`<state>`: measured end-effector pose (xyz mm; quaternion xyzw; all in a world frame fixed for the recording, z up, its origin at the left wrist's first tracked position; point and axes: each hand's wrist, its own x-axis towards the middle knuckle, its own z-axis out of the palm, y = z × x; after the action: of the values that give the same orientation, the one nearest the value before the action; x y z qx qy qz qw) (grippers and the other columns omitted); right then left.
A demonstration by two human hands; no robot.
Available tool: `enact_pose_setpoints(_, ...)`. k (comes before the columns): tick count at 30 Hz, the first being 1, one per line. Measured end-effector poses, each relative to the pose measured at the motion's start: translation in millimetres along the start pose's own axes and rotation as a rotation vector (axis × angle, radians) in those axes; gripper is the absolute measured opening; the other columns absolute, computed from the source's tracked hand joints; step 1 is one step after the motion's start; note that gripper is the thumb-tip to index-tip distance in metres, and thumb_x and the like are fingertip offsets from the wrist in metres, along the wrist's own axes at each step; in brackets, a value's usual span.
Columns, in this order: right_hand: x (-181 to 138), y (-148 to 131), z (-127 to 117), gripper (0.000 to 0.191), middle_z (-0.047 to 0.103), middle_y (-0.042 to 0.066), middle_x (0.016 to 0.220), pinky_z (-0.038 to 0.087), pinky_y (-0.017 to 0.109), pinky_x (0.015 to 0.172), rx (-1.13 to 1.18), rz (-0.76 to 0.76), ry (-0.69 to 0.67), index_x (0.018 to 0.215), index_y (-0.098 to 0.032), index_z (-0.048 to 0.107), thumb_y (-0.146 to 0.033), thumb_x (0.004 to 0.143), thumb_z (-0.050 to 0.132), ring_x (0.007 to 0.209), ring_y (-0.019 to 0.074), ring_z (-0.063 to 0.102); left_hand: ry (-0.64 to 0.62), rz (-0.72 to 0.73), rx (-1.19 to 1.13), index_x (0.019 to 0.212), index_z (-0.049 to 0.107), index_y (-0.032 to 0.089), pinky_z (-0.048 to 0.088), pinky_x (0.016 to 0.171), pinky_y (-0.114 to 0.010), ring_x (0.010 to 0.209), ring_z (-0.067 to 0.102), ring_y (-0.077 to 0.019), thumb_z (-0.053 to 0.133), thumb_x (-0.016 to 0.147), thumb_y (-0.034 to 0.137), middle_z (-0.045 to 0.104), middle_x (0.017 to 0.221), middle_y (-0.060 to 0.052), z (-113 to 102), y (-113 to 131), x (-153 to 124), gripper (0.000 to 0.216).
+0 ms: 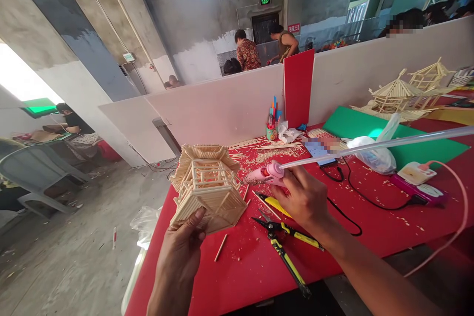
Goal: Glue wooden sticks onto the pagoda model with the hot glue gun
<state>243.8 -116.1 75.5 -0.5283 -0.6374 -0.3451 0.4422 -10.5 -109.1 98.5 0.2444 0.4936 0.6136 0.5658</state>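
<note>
My left hand [185, 242] grips the lower edge of a small pavilion model [207, 185] built from thin wooden sticks, holding it tilted above the table's left side. In my right hand [305, 197] is a pink hot glue gun [264, 174], a long clear glue stick [355, 150] running out of its back. The gun's nozzle points left and comes close to the model's right edge; whether they touch I cannot tell. Below the gun lie yellow-and-black pliers [283, 242] and a yellow utility knife [277, 206]. A loose stick [220, 248] rests in front of the model.
The red table [229, 286] carries scattered sticks and shavings, a pen cup [271, 131], a phone [319, 152], a purple power strip [420, 190] with cables, and a green board [396, 133]. Finished stick pavilions [398, 91] stand at back right. A low partition [222, 103] borders the back; people are beyond.
</note>
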Motion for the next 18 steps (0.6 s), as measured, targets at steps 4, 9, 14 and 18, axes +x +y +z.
enact_pose_setpoints(4,-1.0,0.8,2.0,0.021,0.064,0.001,0.080,0.039,0.025,0.055,-0.001,0.003,0.009,0.101,-0.018,0.059,-0.018,0.081,0.063,0.064,0.0110,0.057,0.017,-0.018,-0.016,0.081,0.071,0.012,0.039,0.032,-0.013,0.048,0.057,-0.0076,0.093,0.039,0.016,0.069,0.069,0.001,-0.4,-0.4,0.6,0.047)
enact_pose_setpoints(9,-1.5,0.8,1.6,0.021,0.065,0.002,0.082,0.040,0.025,0.056,0.010,0.002,0.024,0.100,-0.018,0.059,-0.017,0.080,0.063,0.064,0.0114,0.057,0.023,-0.038,-0.050,0.082,0.069,0.011,0.039,0.030,-0.013,0.046,0.055,-0.0074,0.085,0.052,0.007,0.068,0.068,0.001,0.9,0.0,-0.7,0.034)
enact_pose_setpoints(14,1.5,2.3,1.6,0.024,0.066,0.003,0.089,0.044,0.024,0.059,0.053,0.038,0.006,0.104,-0.019,0.060,-0.017,0.080,0.063,0.071,0.0120,0.060,0.060,-0.120,-0.184,0.085,0.066,0.012,0.034,0.027,-0.011,0.044,0.055,-0.0064,0.064,0.073,-0.004,0.066,0.069,0.001,7.0,2.7,-4.8,0.021)
enact_pose_setpoints(18,7.1,3.7,2.5,0.030,0.064,0.002,0.089,0.046,0.023,0.061,0.084,0.069,0.028,0.110,-0.020,0.060,-0.019,0.080,0.062,0.074,0.0124,0.061,0.078,-0.257,-0.298,0.085,0.063,0.013,0.033,0.025,-0.010,0.041,0.054,-0.0055,0.051,0.086,-0.003,0.065,0.068,0.001,9.6,3.1,-6.7,0.020)
